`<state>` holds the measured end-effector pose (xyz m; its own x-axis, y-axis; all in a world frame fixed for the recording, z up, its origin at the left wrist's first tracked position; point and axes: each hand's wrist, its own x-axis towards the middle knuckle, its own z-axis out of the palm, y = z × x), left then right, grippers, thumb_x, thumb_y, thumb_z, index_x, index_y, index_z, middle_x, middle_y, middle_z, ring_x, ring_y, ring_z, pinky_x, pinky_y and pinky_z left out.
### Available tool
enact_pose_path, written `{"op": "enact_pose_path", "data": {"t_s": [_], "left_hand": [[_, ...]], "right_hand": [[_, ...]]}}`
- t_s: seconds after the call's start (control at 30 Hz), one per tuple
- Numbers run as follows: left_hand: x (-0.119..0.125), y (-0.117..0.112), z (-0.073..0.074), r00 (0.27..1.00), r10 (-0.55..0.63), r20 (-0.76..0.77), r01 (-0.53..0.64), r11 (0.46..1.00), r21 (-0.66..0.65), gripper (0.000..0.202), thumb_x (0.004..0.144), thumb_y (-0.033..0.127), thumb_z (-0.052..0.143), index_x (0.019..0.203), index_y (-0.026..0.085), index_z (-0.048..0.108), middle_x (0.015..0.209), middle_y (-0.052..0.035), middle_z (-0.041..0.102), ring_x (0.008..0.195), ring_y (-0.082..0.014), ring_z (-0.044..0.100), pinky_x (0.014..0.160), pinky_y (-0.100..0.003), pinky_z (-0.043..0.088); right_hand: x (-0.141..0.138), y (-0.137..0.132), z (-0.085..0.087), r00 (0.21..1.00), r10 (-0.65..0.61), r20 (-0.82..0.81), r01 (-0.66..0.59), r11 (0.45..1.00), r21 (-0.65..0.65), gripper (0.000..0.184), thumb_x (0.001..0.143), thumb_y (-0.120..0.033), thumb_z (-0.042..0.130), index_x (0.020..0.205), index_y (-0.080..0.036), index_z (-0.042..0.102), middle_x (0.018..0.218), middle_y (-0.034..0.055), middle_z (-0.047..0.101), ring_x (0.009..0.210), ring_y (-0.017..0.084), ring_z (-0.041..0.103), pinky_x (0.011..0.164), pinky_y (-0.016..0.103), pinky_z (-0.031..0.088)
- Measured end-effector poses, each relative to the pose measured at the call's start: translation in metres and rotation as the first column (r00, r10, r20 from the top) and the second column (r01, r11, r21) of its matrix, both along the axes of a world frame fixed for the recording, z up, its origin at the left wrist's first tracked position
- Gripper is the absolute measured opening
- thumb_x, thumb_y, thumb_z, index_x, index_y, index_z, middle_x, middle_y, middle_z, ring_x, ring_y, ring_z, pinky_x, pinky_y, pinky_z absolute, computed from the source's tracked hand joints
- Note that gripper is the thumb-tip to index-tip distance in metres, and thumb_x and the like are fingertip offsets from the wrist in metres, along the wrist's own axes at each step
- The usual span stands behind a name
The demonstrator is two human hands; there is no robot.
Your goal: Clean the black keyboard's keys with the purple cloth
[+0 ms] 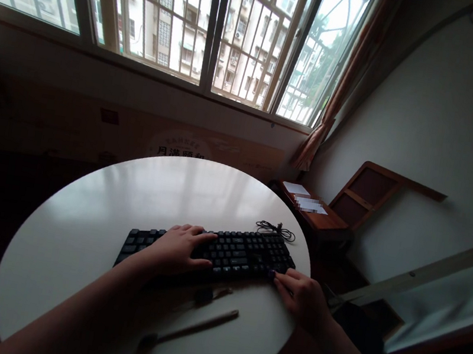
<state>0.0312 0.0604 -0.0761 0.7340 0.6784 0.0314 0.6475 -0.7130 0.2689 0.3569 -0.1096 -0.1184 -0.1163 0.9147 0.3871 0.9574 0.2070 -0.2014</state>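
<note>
A black computer keyboard (233, 251) lies across a round white table (55, 268). My left hand (178, 248) rests on its left-middle part, palm down, fingers and thumb spread. At the keyboard's front right corner, my right hand (301, 292) is closed in a pinch. At its fingertips is a small dark purplish piece (271, 274), too small to name, touching or just beside the keyboard's edge. In front of the keyboard lie a short brush (205, 296) and a long-handled brush (189, 330) with a dark head.
The bundled cable (275, 229) sits behind the keyboard's right end. Beyond the table's right edge stands a wooden chair (337, 220) with papers (310, 205) on it. A barred window (215, 30) and a curtain (323, 125) are behind. A glass-panelled frame (445, 300) is at right.
</note>
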Motion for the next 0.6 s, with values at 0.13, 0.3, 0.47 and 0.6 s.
{"op": "enact_pose_path", "data": {"t_s": [0.13,0.3,0.47,0.6], "left_hand": [[-0.001,-0.002,0.003,1.0,0.006,-0.011,-0.006,1.0,-0.02,0.074,0.08,0.069,0.06,0.146,0.036,0.051,0.147,-0.0108,0.053,0.131,-0.0383,0.05,0.109,-0.052,0.037],[-0.001,-0.003,0.005,1.0,0.003,0.013,-0.003,1.0,-0.013,0.073,0.08,0.068,0.06,0.145,0.036,0.052,0.145,-0.0099,0.055,0.129,-0.0378,0.052,0.108,-0.051,0.038],[-0.001,-0.005,0.008,1.0,0.0,-0.004,0.0,1.0,-0.024,0.074,0.08,0.066,0.06,0.146,0.035,0.051,0.144,-0.0112,0.055,0.128,-0.0378,0.052,0.108,-0.051,0.038],[-0.001,-0.004,0.005,1.0,-0.002,-0.006,0.002,1.0,-0.017,0.074,0.081,0.067,0.06,0.147,0.036,0.05,0.144,-0.0107,0.055,0.128,-0.0371,0.052,0.109,-0.051,0.037]], "right_hand": [[0.005,0.012,0.019,0.998,0.015,-0.053,-0.011,0.997,0.074,0.031,0.102,-0.034,0.048,0.113,-0.021,0.074,0.087,0.0059,0.069,0.074,0.019,0.068,0.068,0.028,0.05],[-0.003,0.054,0.053,1.0,0.009,-0.02,-0.006,0.989,0.148,0.029,0.101,-0.033,0.05,0.114,-0.022,0.074,0.092,0.0061,0.07,0.079,0.02,0.068,0.073,0.029,0.051],[-0.022,0.099,0.055,0.999,0.0,0.041,-0.006,0.99,0.14,0.024,0.099,-0.03,0.055,0.113,-0.026,0.075,0.091,0.0034,0.07,0.08,0.019,0.068,0.074,0.028,0.049],[-0.031,0.119,0.044,0.998,0.009,0.061,-0.015,0.995,0.095,0.021,0.098,-0.03,0.058,0.108,-0.029,0.077,0.095,0.0019,0.071,0.077,0.017,0.067,0.07,0.026,0.048]]}}
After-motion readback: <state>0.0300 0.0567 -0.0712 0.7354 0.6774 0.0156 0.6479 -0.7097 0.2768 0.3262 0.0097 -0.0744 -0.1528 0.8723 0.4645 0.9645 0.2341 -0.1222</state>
